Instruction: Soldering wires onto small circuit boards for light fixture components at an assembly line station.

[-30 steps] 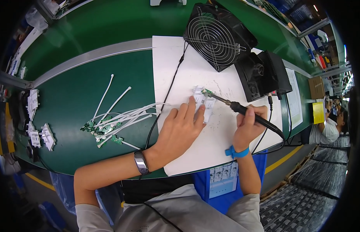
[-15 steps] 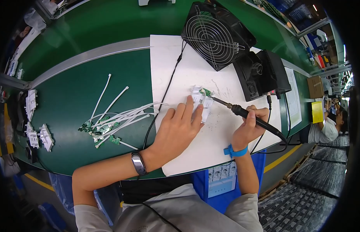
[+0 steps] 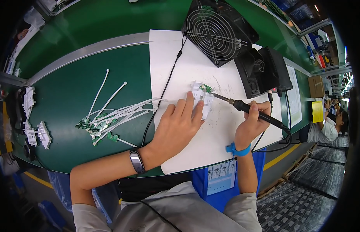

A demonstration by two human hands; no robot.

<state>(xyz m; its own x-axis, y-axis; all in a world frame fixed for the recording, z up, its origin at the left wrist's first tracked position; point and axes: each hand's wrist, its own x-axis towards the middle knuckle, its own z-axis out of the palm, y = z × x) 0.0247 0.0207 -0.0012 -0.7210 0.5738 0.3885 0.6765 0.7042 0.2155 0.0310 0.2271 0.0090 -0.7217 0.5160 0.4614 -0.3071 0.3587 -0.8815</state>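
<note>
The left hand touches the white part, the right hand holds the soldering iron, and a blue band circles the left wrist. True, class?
No: the head view shows the blue band circling the right wrist. The left hand touches the white part and the right hand holds the soldering iron.

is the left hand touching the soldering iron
Apart: the head view shows a clear gap over the white sheet between the left hand and the soldering iron.
</note>
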